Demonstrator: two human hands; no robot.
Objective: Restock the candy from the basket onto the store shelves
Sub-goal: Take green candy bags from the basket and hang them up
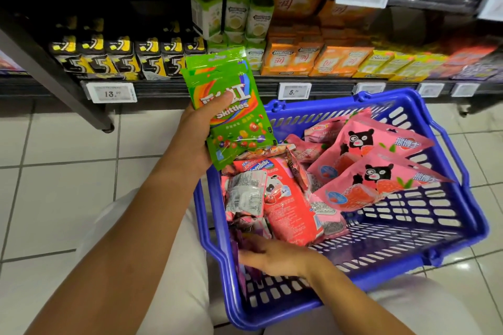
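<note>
My left hand (200, 130) grips a small stack of green Skittles bags (234, 119), thumb across the front, held upright above the basket's left rim. My right hand (275, 255) is down inside the blue plastic basket (449, 242) at its near left corner, fingers on a purple packet (245, 261) that stands against the wall. Pink bear candy bags (375, 168) and red strawberry packets (288, 207) fill the basket's left and middle. The store shelves (245, 87) run across the top of the view.
The low shelf holds black-and-yellow gum boxes (122, 57), green and white boxes (239, 19), orange boxes (307, 60) and yellow boxes (394, 65), with price tags (111, 92) along the edge. A dark shelf upright (54, 73) slants down at left. White floor tiles (68, 149) surround the basket.
</note>
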